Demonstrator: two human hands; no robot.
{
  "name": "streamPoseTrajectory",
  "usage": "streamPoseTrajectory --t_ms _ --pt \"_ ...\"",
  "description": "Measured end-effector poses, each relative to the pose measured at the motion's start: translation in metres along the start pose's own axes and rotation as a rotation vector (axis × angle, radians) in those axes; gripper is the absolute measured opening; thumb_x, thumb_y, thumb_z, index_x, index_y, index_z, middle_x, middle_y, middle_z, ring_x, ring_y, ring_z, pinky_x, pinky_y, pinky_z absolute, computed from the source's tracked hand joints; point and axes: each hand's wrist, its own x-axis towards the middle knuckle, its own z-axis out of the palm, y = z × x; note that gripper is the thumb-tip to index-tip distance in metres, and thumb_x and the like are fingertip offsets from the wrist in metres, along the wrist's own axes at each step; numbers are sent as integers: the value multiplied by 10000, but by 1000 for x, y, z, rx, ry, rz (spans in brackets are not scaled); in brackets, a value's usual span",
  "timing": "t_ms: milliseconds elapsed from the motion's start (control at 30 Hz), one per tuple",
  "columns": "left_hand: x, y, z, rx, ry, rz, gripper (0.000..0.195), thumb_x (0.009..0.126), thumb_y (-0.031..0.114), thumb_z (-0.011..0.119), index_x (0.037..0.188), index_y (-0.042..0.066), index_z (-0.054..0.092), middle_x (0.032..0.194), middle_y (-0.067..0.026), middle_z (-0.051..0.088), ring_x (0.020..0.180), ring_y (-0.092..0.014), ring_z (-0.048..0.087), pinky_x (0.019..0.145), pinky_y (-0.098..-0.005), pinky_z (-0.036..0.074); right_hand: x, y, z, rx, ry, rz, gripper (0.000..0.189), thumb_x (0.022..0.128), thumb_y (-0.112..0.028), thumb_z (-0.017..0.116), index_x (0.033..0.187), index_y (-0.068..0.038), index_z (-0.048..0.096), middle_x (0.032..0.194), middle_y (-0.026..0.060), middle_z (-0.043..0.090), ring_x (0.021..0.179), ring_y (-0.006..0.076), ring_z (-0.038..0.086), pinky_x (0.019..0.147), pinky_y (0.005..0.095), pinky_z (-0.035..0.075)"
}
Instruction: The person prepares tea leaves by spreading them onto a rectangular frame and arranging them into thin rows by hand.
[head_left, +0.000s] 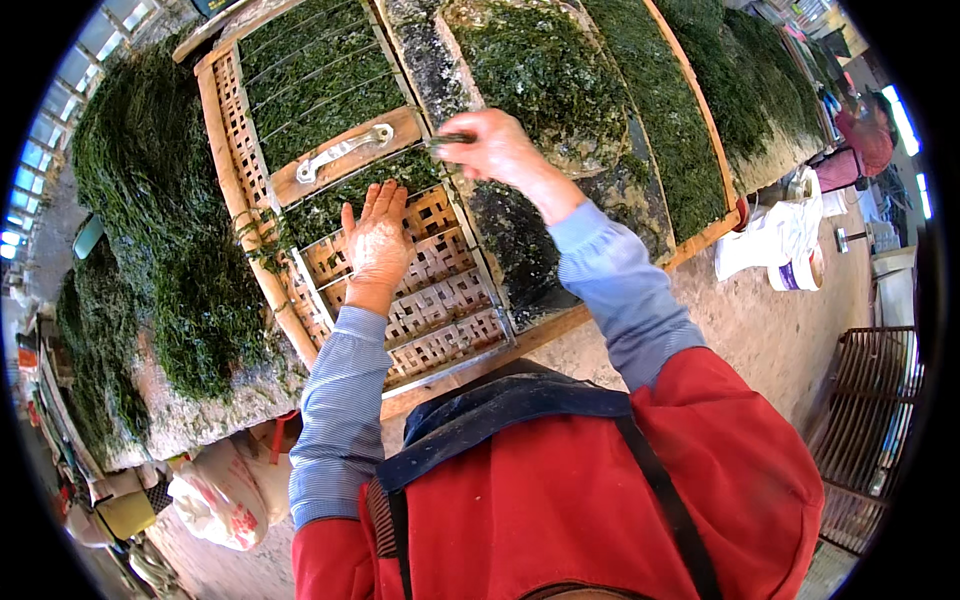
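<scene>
My left hand (379, 244) lies with fingers outstretched on a woven bamboo mat (439, 300), its fingertips at the edge of a layer of green seaweed (322, 71). Over mat and seaweed lies a thin-barred rectangular frame (480, 259). A wooden crosspiece with a pale handle (345, 154) spans that frame, just above my left fingers. Beside the frame's right edge, my right hand (491, 146) is raised and slightly blurred. It pinches a small dark piece (455, 139) between thumb and fingers; what the piece is cannot be made out.
A heap of seaweed (165, 225) hangs over the table's left side. More lies in a mound (540, 75) and a wood-edged tray (675, 112) to the right. Plastic bags (225, 495), a white bucket (799, 270) and a slatted metal rack (870, 412) stand around. Another person (862, 142) is at far right.
</scene>
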Motion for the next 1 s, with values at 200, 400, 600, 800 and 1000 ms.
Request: streamPoseTrajectory --t_ms 200,400,600,800,1000 --pt "0 -11 -1 -154 43 -81 447 711 44 559 1153 111 573 1252 -70 537 1236 -230 442 1045 -480 247 35 27 17 -613 131 -434 176 804 -147 659 963 -73 647 932 110 640 663 154 625 557 240 545" --pt "14 8 3 -227 185 135 524 682 -1 540 1203 62 537 1279 -120 500 1231 -285 439 1061 -437 286 1 39 41 -1046 137 -301 181 852 -221 543 924 -60 585 830 87 520 697 184 568 546 296 521" --pt "33 21 17 14 103 169 549 714 48 559 1256 48 471 1337 -96 451 1270 -294 384 1043 -451 285 -6 37 37 -880 261 -427 151 792 -154 587 854 -24 629 916 105 518 842 242 578 663 340 517" --pt "33 17 4 -190 100 144 657 670 -16 500 1316 82 430 1374 -113 407 1286 -273 362 1060 -445 258 -65 111 -87 -176 882 -119 127 810 -115 567 915 -45 579 912 112 566 653 155 538 545 278 514" --pt "32 35 19 -99 13 172 794 688 -26 518 1422 127 254 1462 -94 284 1350 -279 264 1099 -432 181 -93 219 -137 -526 998 -164 323 902 -283 487 1102 -51 589 1208 256 479 1143 423 437 972 486 361"
